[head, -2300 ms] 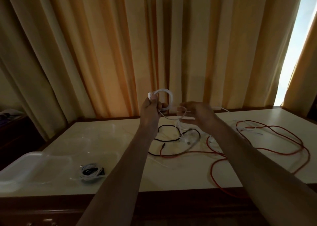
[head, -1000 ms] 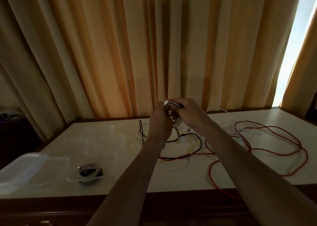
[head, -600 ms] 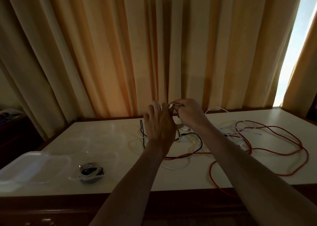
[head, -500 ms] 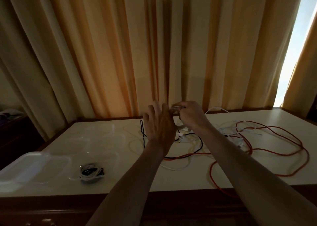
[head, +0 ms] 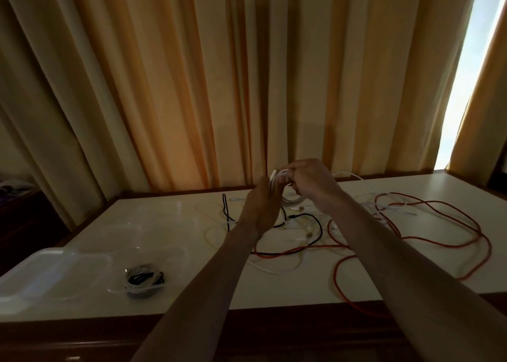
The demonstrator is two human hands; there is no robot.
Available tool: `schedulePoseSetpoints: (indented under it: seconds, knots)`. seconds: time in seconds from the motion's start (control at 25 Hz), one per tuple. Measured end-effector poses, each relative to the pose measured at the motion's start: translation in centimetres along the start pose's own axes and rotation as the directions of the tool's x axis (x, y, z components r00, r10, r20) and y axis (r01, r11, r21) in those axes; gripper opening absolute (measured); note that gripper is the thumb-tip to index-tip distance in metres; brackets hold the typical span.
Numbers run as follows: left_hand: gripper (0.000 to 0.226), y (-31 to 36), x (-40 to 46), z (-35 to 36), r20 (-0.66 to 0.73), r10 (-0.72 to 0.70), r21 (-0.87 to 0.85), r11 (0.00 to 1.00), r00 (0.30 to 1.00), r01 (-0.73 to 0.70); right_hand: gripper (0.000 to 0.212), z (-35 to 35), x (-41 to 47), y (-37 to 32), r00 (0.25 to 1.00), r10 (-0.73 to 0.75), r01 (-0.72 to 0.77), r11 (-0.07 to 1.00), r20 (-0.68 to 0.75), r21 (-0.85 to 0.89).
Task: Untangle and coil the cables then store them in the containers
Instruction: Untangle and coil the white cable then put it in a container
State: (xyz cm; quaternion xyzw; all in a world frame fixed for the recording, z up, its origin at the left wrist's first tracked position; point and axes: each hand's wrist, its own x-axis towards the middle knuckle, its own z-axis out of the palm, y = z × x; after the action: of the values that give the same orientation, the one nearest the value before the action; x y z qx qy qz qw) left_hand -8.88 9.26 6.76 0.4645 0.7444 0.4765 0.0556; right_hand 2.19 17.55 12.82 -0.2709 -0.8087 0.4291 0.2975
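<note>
Holding small white coil (head: 290,197) raised above bench (head: 164,224), both hands closing together on it. Left hand (head: 262,208), open-fingered half second ago, now gripping coil's near side again. Right hand (head: 310,181) pinching loose end at top, probably tucking it to finish coil. Lying loose on bench beneath: red cable (head: 411,241), black cable (head: 315,224), thin white strands. Sitting far left: clear container (head: 68,268) with one stored bundle (head: 144,278).

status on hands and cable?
Left hand and right hand both gripping small coiled white cable above table. Long red cable and thin black cable loose, tangled below.
</note>
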Motion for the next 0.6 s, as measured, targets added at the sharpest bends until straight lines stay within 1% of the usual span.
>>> schedulePoseSetpoints:
  seconds: [0.04,0.16,0.28,0.32,0.36,0.44,0.48,0.52,0.56,0.6]
  knots:
    - [0.047,0.1,-0.1,0.0,0.007,0.003,-0.039,0.999,1.0,-0.002,0.027,-0.1,0.3,0.2,1.0,-0.002,0.001,1.0,-0.007,-0.027]
    - [0.042,0.3,0.1,0.3,0.037,-0.01,-0.204,0.979,0.999,0.017,0.031,-0.2,0.9,0.6,0.997,0.072,-0.075,0.996,-0.042,-0.056]
    - [0.043,0.5,-0.2,0.5,0.132,-0.074,-0.395,0.911,0.989,0.121,0.029,-0.1,0.8,0.1,1.0,0.016,-0.017,0.992,-0.002,-0.123]
    - [0.042,0.3,0.0,0.5,0.143,-0.091,-0.425,0.894,0.985,0.144,0.028,0.0,0.7,0.0,1.0,-0.018,0.017,0.993,-0.003,-0.118]
    - [0.042,0.4,0.1,0.5,0.127,-0.098,-0.421,0.896,0.987,0.143,0.027,0.0,0.4,0.0,1.0,-0.025,0.024,0.998,0.0,-0.057]
    - [0.041,0.0,0.7,0.4,0.052,-0.108,-0.384,0.915,0.993,0.12,0.024,0.2,0.0,0.4,1.0,0.003,-0.004,0.994,0.006,0.11]
    - [0.039,0.1,0.9,0.3,0.009,-0.123,-0.412,0.904,0.992,0.116,0.023,0.6,0.0,0.9,1.0,0.009,-0.009,0.988,-0.002,0.157]
    - [0.038,0.2,1.0,0.2,-0.034,-0.148,-0.426,0.897,0.988,0.119,0.024,1.0,-0.2,1.5,0.999,0.001,0.006,0.989,-0.043,0.147]
    - [0.039,0.0,1.3,0.1,-0.092,-0.171,-0.403,0.907,0.981,0.12,0.03,1.4,-0.1,2.3,0.993,0.003,0.008,0.996,-0.119,0.087]
    - [0.04,-0.2,1.5,-0.1,-0.15,-0.196,-0.348,0.928,0.969,0.134,0.037,1.7,-0.2,3.2,0.975,0.019,-0.02,1.0,-0.223,-0.006]
